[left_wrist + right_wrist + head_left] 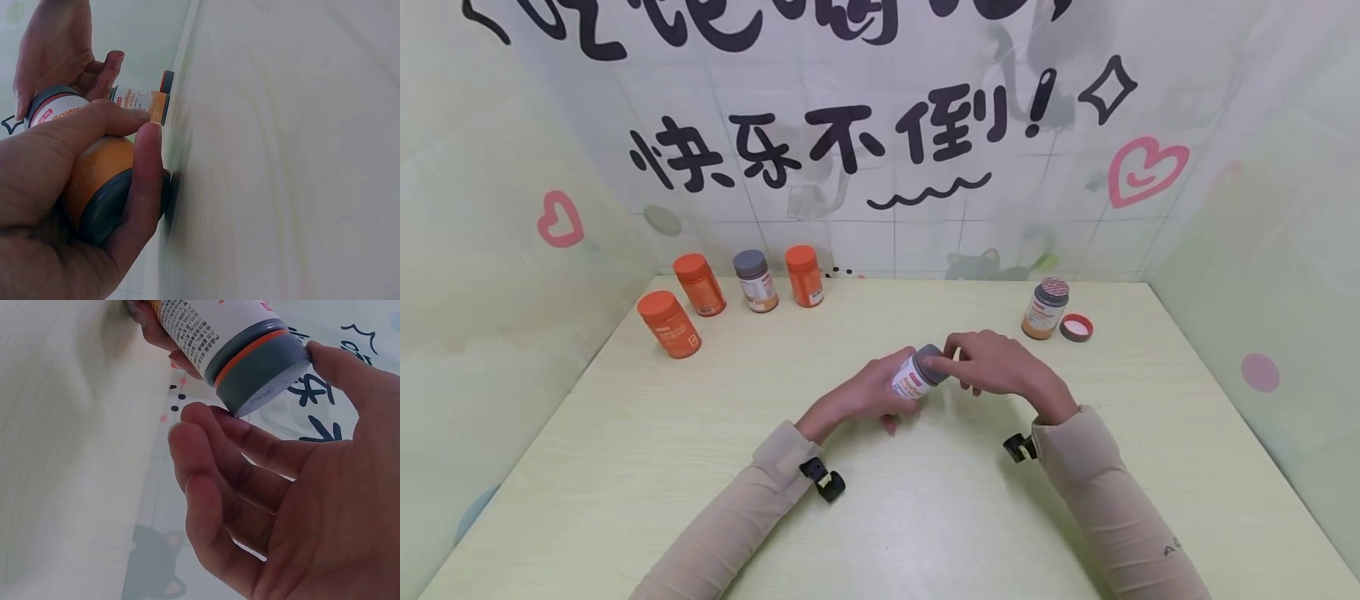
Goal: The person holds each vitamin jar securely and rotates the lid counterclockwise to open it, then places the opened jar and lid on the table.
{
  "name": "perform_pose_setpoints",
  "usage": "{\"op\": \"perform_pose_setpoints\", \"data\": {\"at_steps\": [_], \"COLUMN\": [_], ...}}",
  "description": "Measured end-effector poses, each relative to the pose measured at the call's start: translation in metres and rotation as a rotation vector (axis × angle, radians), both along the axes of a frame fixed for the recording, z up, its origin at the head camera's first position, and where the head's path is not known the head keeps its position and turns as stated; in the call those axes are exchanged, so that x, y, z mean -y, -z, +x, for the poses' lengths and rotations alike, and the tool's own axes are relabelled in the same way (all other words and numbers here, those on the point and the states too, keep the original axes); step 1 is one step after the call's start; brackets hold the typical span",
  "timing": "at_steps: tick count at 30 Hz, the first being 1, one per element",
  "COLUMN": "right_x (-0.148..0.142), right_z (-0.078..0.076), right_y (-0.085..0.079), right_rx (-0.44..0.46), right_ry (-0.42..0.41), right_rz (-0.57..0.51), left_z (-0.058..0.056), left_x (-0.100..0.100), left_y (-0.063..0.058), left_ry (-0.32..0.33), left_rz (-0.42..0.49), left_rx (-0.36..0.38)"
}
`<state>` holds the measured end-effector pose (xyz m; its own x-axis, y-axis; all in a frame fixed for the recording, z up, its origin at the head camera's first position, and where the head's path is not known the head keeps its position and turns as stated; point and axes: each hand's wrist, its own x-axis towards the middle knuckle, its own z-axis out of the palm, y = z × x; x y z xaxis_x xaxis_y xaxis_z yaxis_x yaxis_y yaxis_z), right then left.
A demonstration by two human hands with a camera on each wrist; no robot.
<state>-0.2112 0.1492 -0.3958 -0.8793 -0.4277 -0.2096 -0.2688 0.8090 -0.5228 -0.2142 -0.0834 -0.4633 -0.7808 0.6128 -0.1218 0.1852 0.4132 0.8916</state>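
Observation:
My left hand (874,392) grips a small bottle (910,380) with a white label and an orange lower part. It is held tilted above the table, its capped end toward the right hand. In the right wrist view, an orange ring shows under the dark grey cap (265,369). Thumb and index finger of my right hand (996,362) pinch this cap at its edges, while the other fingers are bent and hold nothing. The left wrist view shows the left thumb and fingers curled round the bottle's body (103,178).
An uncapped bottle (1042,312) with a patterned seal stands at the back right of the table (925,517); a loose cap (1077,327) lies inside-up beside it. At the back left stand three orange jars, the nearest one (670,325) foremost, and a grey-capped bottle (756,283). Printed sheets enclose the table.

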Motion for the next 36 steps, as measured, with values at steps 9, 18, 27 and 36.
{"op": "perform_pose_setpoints", "data": {"at_steps": [9, 18, 27, 36], "right_x": [0.0008, -0.0013, 0.0, 0.0015], "right_z": [-0.0014, -0.0006, -0.0002, 0.0005], "right_y": [0.0026, 0.0007, 0.0, 0.0005], "right_rx": [0.001, 0.022, 0.011, 0.012], "right_ry": [0.012, 0.001, -0.02, 0.018], "right_rz": [0.018, -0.027, -0.016, -0.01], "left_z": [-0.0001, 0.0002, 0.0004, 0.0004], "left_x": [-0.0007, -0.0002, -0.0005, -0.0006], "left_y": [-0.0002, -0.0002, -0.0003, -0.0006], "left_ry": [-0.001, 0.003, 0.003, 0.0], "left_rz": [-0.015, 0.0, -0.007, -0.012], "left_rx": [0.004, -0.003, -0.006, -0.004]}}
